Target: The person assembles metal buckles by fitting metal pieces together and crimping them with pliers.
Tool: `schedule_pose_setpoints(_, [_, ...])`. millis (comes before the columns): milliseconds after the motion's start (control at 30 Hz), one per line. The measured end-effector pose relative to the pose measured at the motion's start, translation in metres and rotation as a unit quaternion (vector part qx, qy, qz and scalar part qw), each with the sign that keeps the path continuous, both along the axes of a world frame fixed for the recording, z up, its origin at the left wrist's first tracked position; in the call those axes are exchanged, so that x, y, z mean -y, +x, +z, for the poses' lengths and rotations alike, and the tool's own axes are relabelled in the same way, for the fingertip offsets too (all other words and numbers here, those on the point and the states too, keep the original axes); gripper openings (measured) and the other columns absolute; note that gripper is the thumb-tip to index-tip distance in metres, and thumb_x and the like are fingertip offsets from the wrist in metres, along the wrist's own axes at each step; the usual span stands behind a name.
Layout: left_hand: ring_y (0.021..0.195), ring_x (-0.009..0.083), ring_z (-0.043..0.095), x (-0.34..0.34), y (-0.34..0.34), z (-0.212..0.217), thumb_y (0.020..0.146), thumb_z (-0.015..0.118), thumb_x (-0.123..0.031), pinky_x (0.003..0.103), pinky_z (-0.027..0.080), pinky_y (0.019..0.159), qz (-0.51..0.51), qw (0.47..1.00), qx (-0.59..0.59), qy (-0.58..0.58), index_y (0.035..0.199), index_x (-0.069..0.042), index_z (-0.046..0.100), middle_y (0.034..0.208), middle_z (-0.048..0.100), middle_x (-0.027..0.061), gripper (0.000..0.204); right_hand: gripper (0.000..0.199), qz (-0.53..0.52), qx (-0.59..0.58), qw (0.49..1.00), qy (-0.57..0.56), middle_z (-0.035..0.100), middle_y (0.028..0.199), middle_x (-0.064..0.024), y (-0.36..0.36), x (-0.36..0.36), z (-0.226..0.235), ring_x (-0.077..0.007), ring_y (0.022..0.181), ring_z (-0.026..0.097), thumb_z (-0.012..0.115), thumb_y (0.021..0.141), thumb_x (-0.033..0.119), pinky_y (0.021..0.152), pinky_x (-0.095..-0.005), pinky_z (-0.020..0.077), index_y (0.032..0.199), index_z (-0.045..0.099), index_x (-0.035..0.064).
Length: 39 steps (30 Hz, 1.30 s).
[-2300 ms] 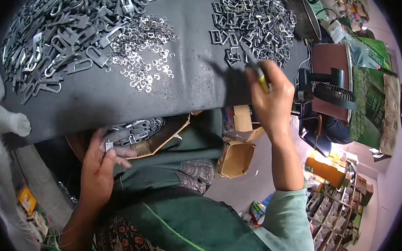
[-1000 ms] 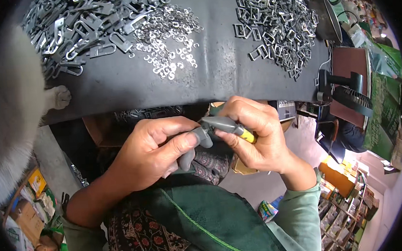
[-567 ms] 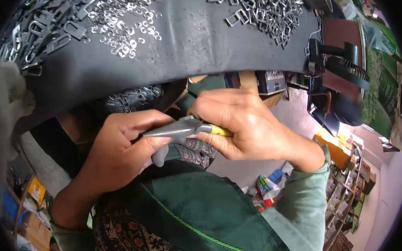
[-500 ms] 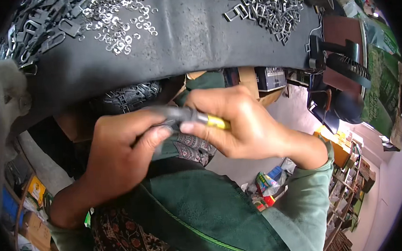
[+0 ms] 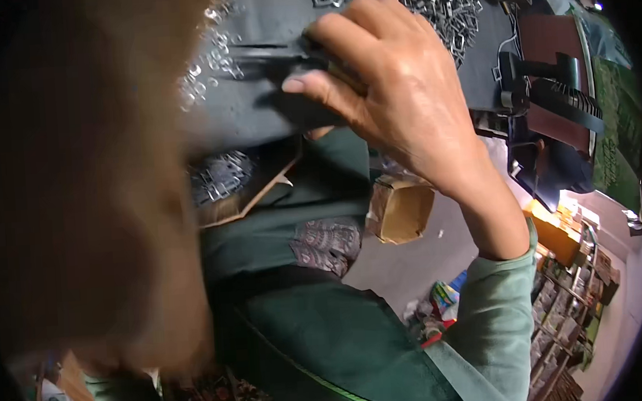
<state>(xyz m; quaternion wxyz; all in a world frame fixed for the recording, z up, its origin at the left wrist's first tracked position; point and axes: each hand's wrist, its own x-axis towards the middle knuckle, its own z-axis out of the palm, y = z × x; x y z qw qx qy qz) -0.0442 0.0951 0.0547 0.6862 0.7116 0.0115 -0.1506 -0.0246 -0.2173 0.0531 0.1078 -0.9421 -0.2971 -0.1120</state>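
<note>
A dark table point(image 5: 272, 115) ran across the top of the frame. Below it at centre lay a pale grey floor point(image 5: 406, 265) with an open cardboard box point(image 5: 401, 209). Crowded shelves point(image 5: 562, 296) filled the lower right, under bright light at the right edge
</note>
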Motion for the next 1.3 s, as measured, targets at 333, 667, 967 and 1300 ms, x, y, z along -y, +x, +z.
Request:
schedule_pose_setpoints(333, [0.099, 0.0277, 0.063, -0.019, -0.014, -0.023, 0.093, 0.061, -0.011, 0.040, 0.049, 0.089, 0.223, 0.926, 0.264, -0.149, 0.126, 0.005, 0.056, 0.112, 0.065, 0.0162, 0.037, 0.028, 0.058, 0.063, 0.993, -0.080, 0.054, 0.086, -0.0044, 0.025, 0.000, -0.011, -0.0217, 0.091, 0.055, 0.076, 0.071, 0.033, 0.080, -0.0367, 0.0420, 0.085, 0.063, 0.0136])
schedule_pose_setpoints(667, [0.112, 0.0302, 0.062, -0.044, 0.010, -0.017, 0.095, 0.058, -0.008, 0.043, 0.047, 0.102, 0.091, 0.868, 0.448, 0.194, 0.121, 0.007, 0.060, 0.122, 0.063, 0.0191, 0.030, 0.025, 0.167, 0.031, 0.979, -0.116, 0.053, 0.089, -0.0051, 0.065, -0.001, 0.004, -0.0220, 0.094, 0.055, 0.074, 0.076, 0.030, 0.084, -0.0370, 0.0429, 0.087, 0.062, 0.0112])
schedule_pose_setpoints(967, [0.108, 0.0278, 0.064, -0.063, 0.047, 0.027, 0.098, 0.056, -0.014, 0.041, 0.049, 0.097, 0.000, 0.719, 0.536, 0.443, 0.116, 0.008, 0.063, 0.114, 0.067, 0.0185, 0.029, 0.025, 0.230, -0.022, 0.963, -0.142, 0.051, 0.088, -0.0047, 0.086, -0.007, 0.012, -0.0213, 0.092, 0.054, 0.072, 0.079, 0.032, 0.078, -0.0345, 0.0406, 0.084, 0.059, 0.0109])
schedule_pose_setpoints(1300, [0.114, 0.0216, 0.060, -0.053, 0.059, 0.080, 0.094, 0.062, -0.025, 0.036, 0.049, 0.095, -0.173, 0.647, 0.433, 0.603, 0.118, -0.001, 0.065, 0.129, 0.060, 0.0117, 0.034, 0.024, 0.230, -0.037, 0.956, -0.176, 0.049, 0.085, -0.0045, 0.087, -0.014, 0.017, -0.0207, 0.090, 0.053, 0.071, 0.080, 0.033, 0.077, -0.0350, 0.0404, 0.086, 0.059, 0.0122])
